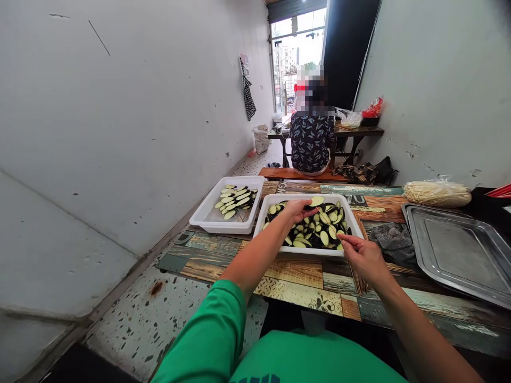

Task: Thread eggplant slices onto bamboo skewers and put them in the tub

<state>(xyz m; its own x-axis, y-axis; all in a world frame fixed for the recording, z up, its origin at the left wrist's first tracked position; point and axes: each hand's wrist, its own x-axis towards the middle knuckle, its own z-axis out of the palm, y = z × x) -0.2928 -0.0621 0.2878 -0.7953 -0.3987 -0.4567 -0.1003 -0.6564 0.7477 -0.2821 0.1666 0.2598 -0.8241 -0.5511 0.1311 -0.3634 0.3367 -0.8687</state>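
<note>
My left hand (297, 209) is closed on a pale oval eggplant slice (317, 201) above the far side of a white tub (307, 252). Pinched in my right hand (361, 254) is a thin wooden skewer (329, 225), its tip pointing up toward that slice; whether it touches the slice I cannot tell. Loose dark-skinned eggplant slices (324, 238) fill the tub below both hands. To the left, a second white tub (205, 213) holds skewered eggplant slices (235, 199) laid in rows. More skewers (360, 279) lie by my right wrist.
Right of the tub are a grey cloth (391, 238), metal trays (459, 244) and a bagged bundle of sticks (437, 192). The patchwork wooden table (295, 271) stands near a white wall. Ahead, a person in a patterned shirt (311, 141) sits on a bench (275, 173).
</note>
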